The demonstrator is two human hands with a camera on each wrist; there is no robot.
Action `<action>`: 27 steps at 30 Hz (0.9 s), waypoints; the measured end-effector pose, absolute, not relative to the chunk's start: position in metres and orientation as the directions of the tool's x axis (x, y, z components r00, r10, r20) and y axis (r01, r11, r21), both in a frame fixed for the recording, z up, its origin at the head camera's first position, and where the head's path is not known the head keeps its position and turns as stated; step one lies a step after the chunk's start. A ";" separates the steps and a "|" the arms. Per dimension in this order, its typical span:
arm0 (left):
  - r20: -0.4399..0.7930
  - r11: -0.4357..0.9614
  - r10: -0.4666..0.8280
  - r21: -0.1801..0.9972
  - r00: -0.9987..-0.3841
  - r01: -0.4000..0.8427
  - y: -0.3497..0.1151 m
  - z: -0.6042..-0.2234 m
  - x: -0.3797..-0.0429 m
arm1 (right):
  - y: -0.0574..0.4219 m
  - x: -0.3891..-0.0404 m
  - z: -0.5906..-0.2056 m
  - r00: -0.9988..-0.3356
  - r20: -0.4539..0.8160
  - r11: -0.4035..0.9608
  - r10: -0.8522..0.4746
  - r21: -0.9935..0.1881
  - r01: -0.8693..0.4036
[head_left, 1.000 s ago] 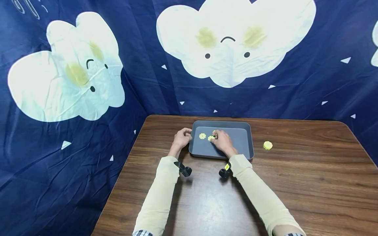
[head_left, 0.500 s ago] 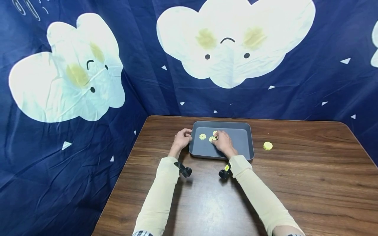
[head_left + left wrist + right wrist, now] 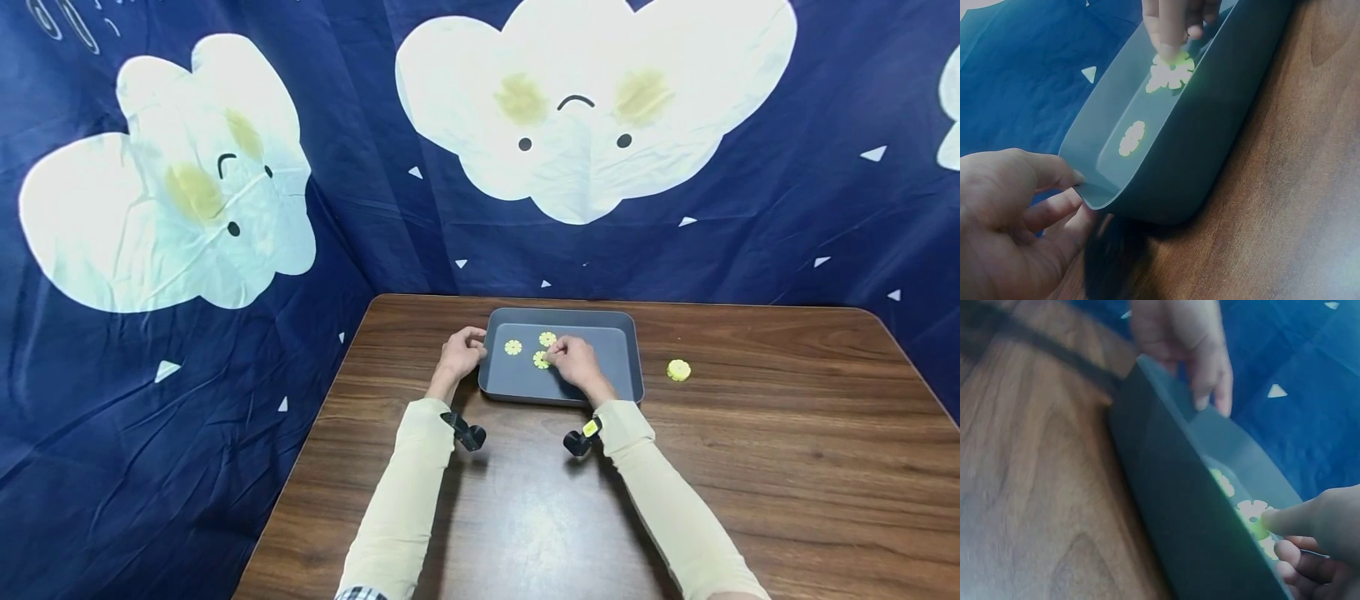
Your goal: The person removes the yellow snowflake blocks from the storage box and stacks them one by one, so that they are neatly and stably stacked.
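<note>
A grey rectangular tray (image 3: 600,387) stands near the table's far edge. My left hand (image 3: 460,354) pinches its left rim between thumb and fingers, as the left wrist view shows. Three thin yellow flower-shaped slices with notched edges and a hole are inside. One slice (image 3: 513,347) lies at the left and another (image 3: 547,339) towards the back. The third slice (image 3: 1175,72) is at the fingertips of my right hand (image 3: 576,362), which pinches its edge; in the left wrist view it looks tilted. The fingers partly cover that slice.
A pale yellow scalloped piece (image 3: 678,370), perhaps a stack of slices, lies on the brown wooden table (image 3: 787,433) right of the tray. Behind and to the left hangs a blue cloth (image 3: 360,150) with white clouds.
My right hand has shifted right and slightly towards me, and the slice at its fingertips has moved slightly nearer to me. The back slice has come into fuller view. My left hand stays on the rim.
</note>
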State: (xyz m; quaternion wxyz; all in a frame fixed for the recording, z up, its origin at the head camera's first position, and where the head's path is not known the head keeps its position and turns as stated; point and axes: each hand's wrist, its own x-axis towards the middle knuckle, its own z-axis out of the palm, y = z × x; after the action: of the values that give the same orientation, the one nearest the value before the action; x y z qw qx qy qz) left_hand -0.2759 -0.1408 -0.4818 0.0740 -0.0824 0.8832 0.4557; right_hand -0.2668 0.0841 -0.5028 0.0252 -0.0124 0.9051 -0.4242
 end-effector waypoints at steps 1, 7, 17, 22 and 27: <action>-0.206 0.571 -0.076 0.793 -0.976 -0.212 -0.141 -0.482 -0.276 | 0.086 -0.266 -0.503 -0.998 -0.040 0.621 -0.042 -0.784 0.005; -0.213 0.558 -0.072 0.801 -0.974 -0.216 -0.140 -0.481 -0.275 | 0.094 -0.263 -0.501 -0.996 -0.084 0.505 -0.026 -0.861 0.059; -0.201 0.563 -0.076 0.800 -0.977 -0.209 -0.139 -0.481 -0.275 | 0.104 -0.252 -0.487 -0.991 -0.134 0.373 -0.003 -0.920 0.123; -0.201 0.561 -0.081 0.800 -0.976 -0.211 -0.139 -0.481 -0.275 | 0.113 -0.248 -0.482 -0.990 -0.137 0.360 0.016 -0.924 0.133; -0.200 0.567 -0.079 0.797 -0.977 -0.209 -0.139 -0.481 -0.275 | 0.122 -0.244 -0.479 -0.990 -0.138 0.362 0.018 -0.922 0.135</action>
State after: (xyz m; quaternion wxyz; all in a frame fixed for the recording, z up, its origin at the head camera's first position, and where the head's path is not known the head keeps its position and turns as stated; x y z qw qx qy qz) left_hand -0.2745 -0.1389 -0.4806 0.0710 -0.0817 0.8822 0.4582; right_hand -0.2437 0.1224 -0.4788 0.0523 0.0464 0.8235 -0.5630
